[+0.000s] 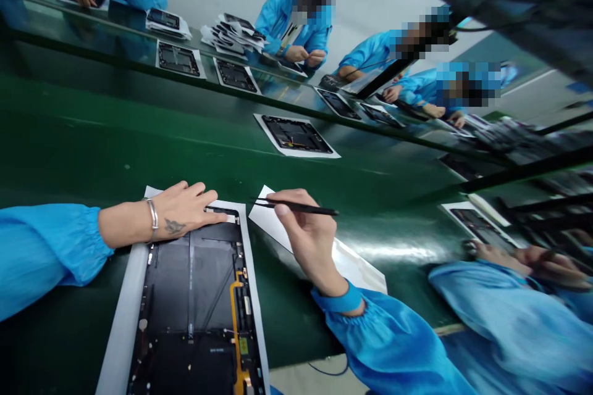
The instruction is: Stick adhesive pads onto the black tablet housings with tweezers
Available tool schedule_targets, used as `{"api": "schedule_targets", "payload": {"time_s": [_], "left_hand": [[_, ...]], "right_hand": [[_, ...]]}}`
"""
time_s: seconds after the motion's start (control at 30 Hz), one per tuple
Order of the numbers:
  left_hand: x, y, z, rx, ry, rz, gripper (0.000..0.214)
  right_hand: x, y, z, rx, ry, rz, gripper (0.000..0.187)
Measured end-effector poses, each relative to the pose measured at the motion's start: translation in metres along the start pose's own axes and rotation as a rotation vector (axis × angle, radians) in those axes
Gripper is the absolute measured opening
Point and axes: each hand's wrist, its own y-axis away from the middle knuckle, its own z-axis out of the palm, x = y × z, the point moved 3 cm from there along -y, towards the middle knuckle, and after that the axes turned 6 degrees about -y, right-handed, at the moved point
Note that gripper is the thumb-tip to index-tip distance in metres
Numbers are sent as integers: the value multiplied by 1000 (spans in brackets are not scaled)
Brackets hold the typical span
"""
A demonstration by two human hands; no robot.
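Before me an opened tablet housing (204, 296) lies on a white sheet (121, 321), its dark inside facing up. An orange flex cable (235, 315) runs along its right side. My left hand (180, 213) rests across the far end of the housing, fingers stretched out, with fingertips near a small white piece at the top right corner. To its right, my right hand (306, 234) holds black tweezers (310, 207) in a pinch above another white sheet (361, 259). The tweezer tips point left, apart from the housing.
Another tablet housing (296, 134) lies on a sheet on the green table (115, 129). More housings and stacks (231, 34) stand along the raised glass shelf (282, 89) behind. Several people in blue work across the table. A co-worker's sleeve (504, 315) is close on my right.
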Motion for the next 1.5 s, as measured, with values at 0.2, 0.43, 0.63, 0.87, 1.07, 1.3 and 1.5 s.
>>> {"api": "schedule_targets", "payload": {"time_s": [0.2,0.43,0.63,0.87,1.07,1.3,1.5], "left_hand": [[15,-15,-10,-104,-45,-90,53],[-9,21,12,149,303,-15,36],[-14,29,23,264,447,25,39],[-12,25,22,251,422,31,33],[-11,26,19,185,383,23,38],[-9,25,15,213,364,28,34],[-8,23,17,226,374,19,33]], "right_hand": [[-17,-13,9,-140,-102,-29,13],[-11,-32,52,-661,84,-46,13],[-9,-37,69,-857,208,-149,15],[-19,-37,76,-989,455,-345,14],[-10,-45,57,-1078,543,-307,14],[5,-36,32,-883,281,-139,16],[9,5,14,-684,141,-204,37]]}}
